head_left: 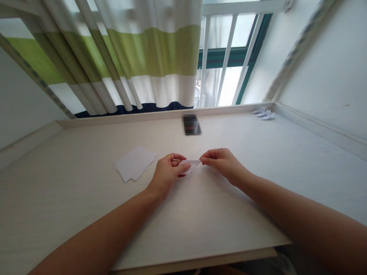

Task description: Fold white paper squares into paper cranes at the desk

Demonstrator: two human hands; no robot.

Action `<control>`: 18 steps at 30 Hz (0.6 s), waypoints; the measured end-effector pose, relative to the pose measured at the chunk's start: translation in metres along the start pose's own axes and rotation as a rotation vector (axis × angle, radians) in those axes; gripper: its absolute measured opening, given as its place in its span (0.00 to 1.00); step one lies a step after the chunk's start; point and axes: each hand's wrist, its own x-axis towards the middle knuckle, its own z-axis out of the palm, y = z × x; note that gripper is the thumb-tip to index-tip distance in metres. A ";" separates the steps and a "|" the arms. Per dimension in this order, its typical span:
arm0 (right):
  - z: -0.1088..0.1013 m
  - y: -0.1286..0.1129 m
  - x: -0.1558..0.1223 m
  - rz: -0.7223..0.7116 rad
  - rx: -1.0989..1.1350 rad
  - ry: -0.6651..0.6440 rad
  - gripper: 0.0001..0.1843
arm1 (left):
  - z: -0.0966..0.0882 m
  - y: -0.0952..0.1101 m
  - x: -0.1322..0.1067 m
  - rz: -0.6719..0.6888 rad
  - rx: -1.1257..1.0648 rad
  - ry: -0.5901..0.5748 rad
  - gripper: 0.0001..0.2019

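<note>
A small folded piece of white paper [192, 166] is held between my two hands, just above the white tabletop. My left hand [169, 170], with a ring on one finger, grips its left part, thumb on top and fingers behind and beneath. The fingertips of my right hand [219, 160] pinch the pointed right tip of the paper. To the left of my left hand lies a small stack of white paper sheets [136, 162], flat and slightly fanned.
Several small folded white paper pieces [265, 114] sit in the far right corner of the table [86, 152]. A dark, pixelated object [191, 125] stands near the back edge. Raised boards border the table, with a green and white curtain [155, 49] and white railings behind.
</note>
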 end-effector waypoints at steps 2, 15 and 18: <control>0.001 0.000 -0.001 -0.018 -0.018 0.010 0.06 | 0.001 0.001 0.000 -0.019 -0.012 -0.001 0.17; -0.005 -0.002 0.003 -0.124 -0.011 0.026 0.12 | -0.003 -0.002 0.002 -0.006 0.003 -0.006 0.16; -0.001 -0.002 0.000 -0.152 -0.111 -0.079 0.12 | -0.002 -0.004 0.002 -0.007 0.027 -0.070 0.15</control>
